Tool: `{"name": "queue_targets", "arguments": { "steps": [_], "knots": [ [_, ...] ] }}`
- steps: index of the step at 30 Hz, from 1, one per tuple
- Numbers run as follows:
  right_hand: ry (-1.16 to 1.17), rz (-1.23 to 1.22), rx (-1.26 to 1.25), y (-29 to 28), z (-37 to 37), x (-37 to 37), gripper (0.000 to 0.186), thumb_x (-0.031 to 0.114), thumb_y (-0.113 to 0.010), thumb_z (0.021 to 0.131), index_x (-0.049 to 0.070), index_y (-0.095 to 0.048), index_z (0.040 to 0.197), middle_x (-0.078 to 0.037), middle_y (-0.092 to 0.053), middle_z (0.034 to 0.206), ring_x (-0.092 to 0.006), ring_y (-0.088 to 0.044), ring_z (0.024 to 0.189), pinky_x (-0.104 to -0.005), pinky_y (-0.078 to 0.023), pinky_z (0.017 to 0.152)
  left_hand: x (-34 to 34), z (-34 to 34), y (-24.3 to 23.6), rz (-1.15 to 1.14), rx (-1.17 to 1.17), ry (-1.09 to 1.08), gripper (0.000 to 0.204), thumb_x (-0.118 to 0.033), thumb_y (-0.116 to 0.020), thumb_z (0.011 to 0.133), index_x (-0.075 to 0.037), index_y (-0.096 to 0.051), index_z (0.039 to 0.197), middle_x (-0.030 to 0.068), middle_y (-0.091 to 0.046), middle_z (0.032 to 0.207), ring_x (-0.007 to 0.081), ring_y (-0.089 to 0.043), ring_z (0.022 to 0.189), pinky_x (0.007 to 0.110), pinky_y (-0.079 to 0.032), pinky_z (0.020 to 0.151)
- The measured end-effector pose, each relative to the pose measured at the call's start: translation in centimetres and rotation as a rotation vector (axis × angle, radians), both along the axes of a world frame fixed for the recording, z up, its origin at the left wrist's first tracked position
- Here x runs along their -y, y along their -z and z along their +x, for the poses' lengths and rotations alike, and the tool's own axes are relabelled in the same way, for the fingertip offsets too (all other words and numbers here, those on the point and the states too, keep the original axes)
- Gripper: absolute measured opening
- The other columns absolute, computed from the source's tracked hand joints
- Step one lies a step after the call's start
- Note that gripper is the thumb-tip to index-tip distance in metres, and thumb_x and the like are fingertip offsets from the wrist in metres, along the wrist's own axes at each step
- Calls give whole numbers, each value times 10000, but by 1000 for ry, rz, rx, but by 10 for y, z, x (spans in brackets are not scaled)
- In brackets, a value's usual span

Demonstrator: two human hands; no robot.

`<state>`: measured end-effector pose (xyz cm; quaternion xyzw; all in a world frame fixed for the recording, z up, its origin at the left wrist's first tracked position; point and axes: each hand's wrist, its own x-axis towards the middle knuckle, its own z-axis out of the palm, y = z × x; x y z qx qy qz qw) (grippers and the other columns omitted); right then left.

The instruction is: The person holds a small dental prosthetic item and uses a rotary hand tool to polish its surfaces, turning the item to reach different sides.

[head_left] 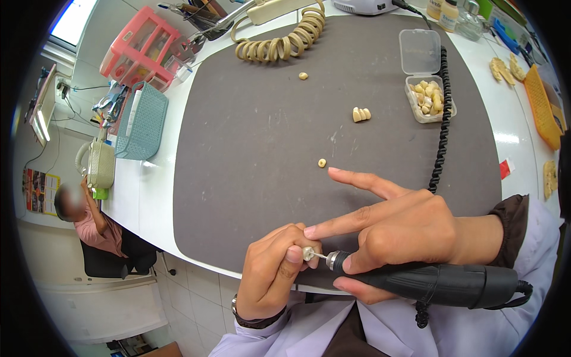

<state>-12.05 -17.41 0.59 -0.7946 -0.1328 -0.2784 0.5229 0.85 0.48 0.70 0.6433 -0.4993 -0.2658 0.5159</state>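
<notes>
Grey mat (267, 149) on white table (143, 196) | my left hand (273, 273) pinches small tooth piece (308, 253) at its fingertips | my right hand (398, 232) grips black drill (440, 284), two fingers spread | drill lies lengthwise left-right, tip touching the piece just left of right hand | loose tooth (322, 162) beyond both hands

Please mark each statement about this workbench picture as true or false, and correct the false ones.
1. The right hand holds a black rotary handpiece. True.
2. The left hand pinches a small pale piece against the tool's tip. True.
3. The clear plastic box is closed. False: its lid lies open behind it, and small tooth-like pieces show inside.
4. The grey mat carries nothing. False: a few small cream pieces lie on it, such as a ring-shaped one.
5. A teal basket stands left of the mat. True.
</notes>
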Motion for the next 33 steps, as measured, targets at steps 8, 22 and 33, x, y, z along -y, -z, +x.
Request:
{"name": "queue_targets", "arguments": {
  "steps": [8,22,33],
  "knots": [
    [11,27,22,2,1,-1,155,67,-801,783,82,-654,739,-10,-676,680,-272,-724,1021,-653,-427,1026,1,-1,-1,25,7,-12,340,-212,-426,1065,10,-570,850,76,-562,732,180,-516,632,314,-414,589],
    [-28,1,94,12,1,1,283,122,-738,861,47,-611,1102,-89,-725,1000,-255,-720,961,-548,-459,1028,0,-2,-2,41,-5,-13,325,-196,-424,1063,11,-568,857,78,-562,735,179,-516,633,311,-413,589],
    [17,-2,35,5,0,-1,184,93,-794,789,69,-623,852,-105,-733,879,-265,-725,997,-585,-464,1016,1,-1,-2,38,-9,2,308,-189,-429,1059,8,-571,868,81,-576,756,189,-529,648,310,-424,602]
  ]
}}
